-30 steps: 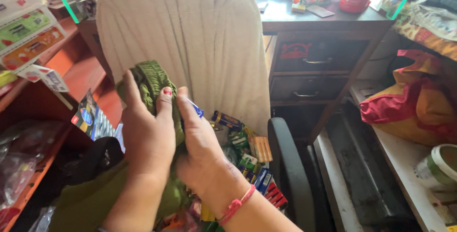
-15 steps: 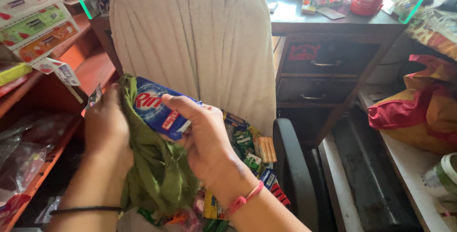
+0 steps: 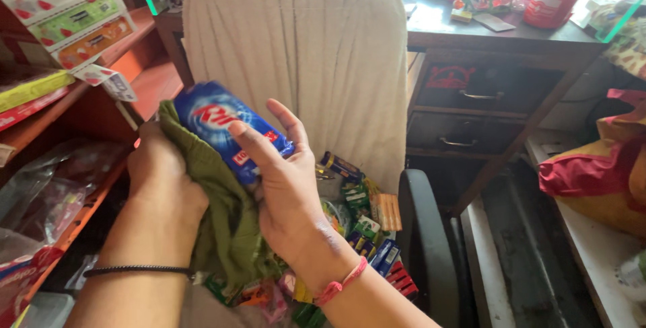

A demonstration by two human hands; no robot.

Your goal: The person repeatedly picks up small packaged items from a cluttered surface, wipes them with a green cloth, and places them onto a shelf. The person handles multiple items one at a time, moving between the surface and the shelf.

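Straight ahead, a large pale cloth curtain (image 3: 296, 52) hangs across the middle of the view, filling most of the upper frame. Right of it stands a dark wooden desk (image 3: 498, 39) with two drawers (image 3: 471, 113); on its top sit a red lidded tub (image 3: 552, 2) and some small cartons. At the left, red wooden shelves (image 3: 145, 79) carry flat boxes and clear plastic bags of goods. A black chair arm (image 3: 424, 234) rises at the lower right of the hands, and a red and yellow bag (image 3: 599, 166) lies on the far right ledge.

Below the hands, an open heap of small bright packets (image 3: 367, 217) spreads downward, partly hidden by the forearms.

Held in front of the curtain is a green cloth bag (image 3: 225, 213), its mouth bunched in the clenched left hand (image 3: 161, 176). A blue soap packet (image 3: 222, 123) sticks half out of that mouth. The right hand (image 3: 282, 187) grasps the packet, its fingers (image 3: 256, 150) spread flat over the packet's lower end.
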